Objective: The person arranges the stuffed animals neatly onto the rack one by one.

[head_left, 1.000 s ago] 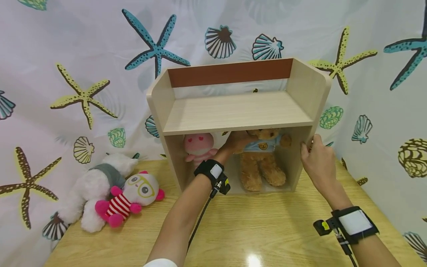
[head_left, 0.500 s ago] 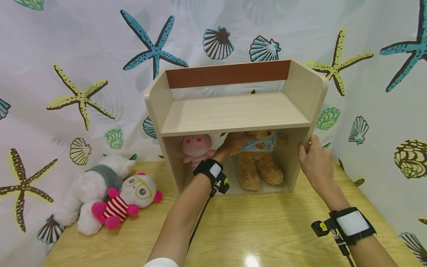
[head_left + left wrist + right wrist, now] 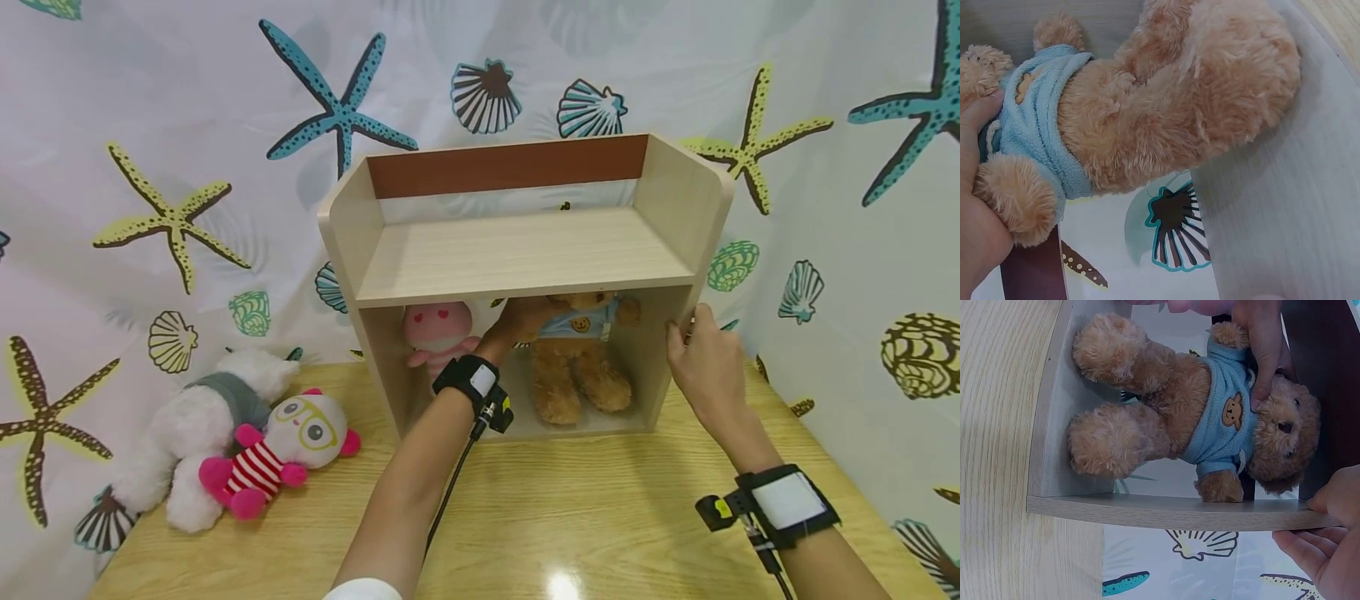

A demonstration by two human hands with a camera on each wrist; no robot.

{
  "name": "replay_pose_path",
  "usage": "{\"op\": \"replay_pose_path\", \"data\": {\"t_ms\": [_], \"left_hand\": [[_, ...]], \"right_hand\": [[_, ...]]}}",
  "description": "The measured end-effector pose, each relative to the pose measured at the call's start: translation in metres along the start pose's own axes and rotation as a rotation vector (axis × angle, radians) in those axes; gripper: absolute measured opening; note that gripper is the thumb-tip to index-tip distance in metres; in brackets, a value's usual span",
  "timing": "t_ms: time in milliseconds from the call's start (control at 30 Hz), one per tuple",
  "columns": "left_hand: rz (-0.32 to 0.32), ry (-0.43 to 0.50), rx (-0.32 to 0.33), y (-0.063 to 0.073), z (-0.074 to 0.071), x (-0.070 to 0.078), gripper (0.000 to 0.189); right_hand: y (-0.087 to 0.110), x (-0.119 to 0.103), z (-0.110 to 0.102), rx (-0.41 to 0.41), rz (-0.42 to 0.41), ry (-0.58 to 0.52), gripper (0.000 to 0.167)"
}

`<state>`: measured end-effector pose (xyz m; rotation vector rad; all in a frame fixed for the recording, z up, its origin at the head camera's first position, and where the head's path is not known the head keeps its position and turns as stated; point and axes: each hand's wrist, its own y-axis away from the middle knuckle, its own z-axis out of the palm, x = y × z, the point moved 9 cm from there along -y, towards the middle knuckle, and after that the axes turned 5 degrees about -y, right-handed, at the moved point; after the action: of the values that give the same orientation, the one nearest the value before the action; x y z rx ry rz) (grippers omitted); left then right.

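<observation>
A brown teddy bear (image 3: 1172, 394) in a light blue top sits upright in the lower compartment of a pale wooden shelf (image 3: 525, 250), near its right wall. My left hand (image 3: 525, 321) reaches into that compartment and grips the bear at the neck and upper chest, with the thumb (image 3: 1264, 381) across its front. The shelf board hides the top of its head in the head view. At the shelf's right side panel (image 3: 1210, 514), my right hand (image 3: 708, 367) pinches the front edge between thumb and fingers.
Inside the compartment, a pink plush toy (image 3: 438, 333) sits at the left. On the table (image 3: 487, 517) left of the shelf lie a white fluffy toy (image 3: 202, 425) and a panda doll (image 3: 281, 450) in red stripes. A patterned curtain (image 3: 187, 83) hangs behind.
The head view has shifted slightly, so everything appears a little further left. Both hands keep their hold, and the bear stays in place.
</observation>
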<state>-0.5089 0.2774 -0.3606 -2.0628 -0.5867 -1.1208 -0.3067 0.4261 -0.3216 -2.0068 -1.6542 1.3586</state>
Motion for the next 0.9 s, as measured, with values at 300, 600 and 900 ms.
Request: {"op": "replay_pose_path", "data": {"t_ms": [300, 600, 900], "left_hand": [[0.030, -0.140, 0.010, -0.0001, -0.0002, 0.0051, 0.057], [-0.038, -0.278, 0.033, 0.0025, -0.0056, 0.0008, 0.070], [0.005, -0.256, -0.002, 0.0075, -0.0047, 0.0091, 0.064]], "right_hand": [[-0.0006, -0.0008, -0.0030, 0.015, -0.016, -0.001, 0.025], [0.0017, -0.0043, -0.0040, 0.035, -0.035, -0.001, 0.022], [0.0027, -0.0058, -0.0043, 0.030, -0.021, 0.008, 0.022]]}}
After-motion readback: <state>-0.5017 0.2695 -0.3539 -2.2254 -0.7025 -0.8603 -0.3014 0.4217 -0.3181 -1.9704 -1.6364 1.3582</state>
